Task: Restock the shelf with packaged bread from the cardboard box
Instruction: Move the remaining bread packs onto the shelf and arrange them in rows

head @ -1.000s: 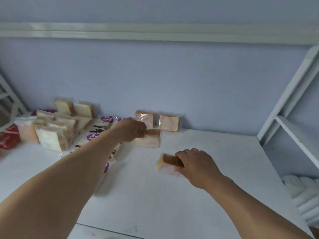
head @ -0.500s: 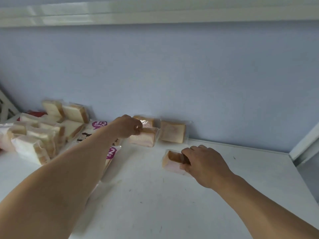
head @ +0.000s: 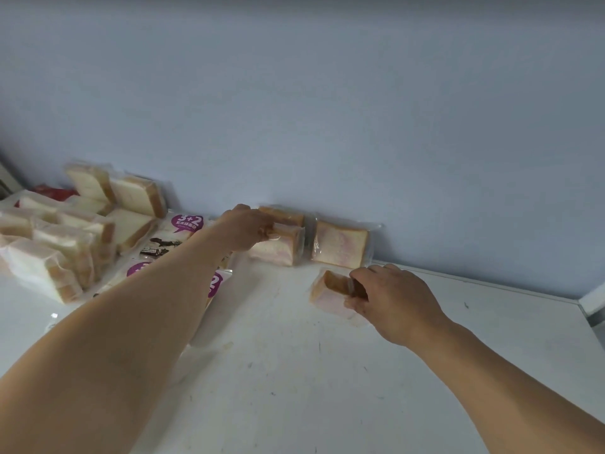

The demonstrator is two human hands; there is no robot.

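Observation:
My left hand (head: 246,231) grips the top of a clear-wrapped bread pack (head: 278,246), standing on the white shelf (head: 294,371) right in front of another pack (head: 284,215) at the back wall. To their right a third pack (head: 340,244) leans against the wall. My right hand (head: 391,298) holds a pinkish bread pack (head: 329,293) just above or on the shelf, in front of that leaning pack. The cardboard box is out of view.
At the far left sits a pile of several white bread packs (head: 65,237), with a red package (head: 54,192) behind it. Flat white-and-purple "3+2" packages (head: 183,226) lie under my left forearm. A white upright (head: 594,304) bounds the shelf on the right.
Both hands have carried their packs farther back toward the wall. The left pack now stands close against the rear pack. The camera has tilted down and leaned in.

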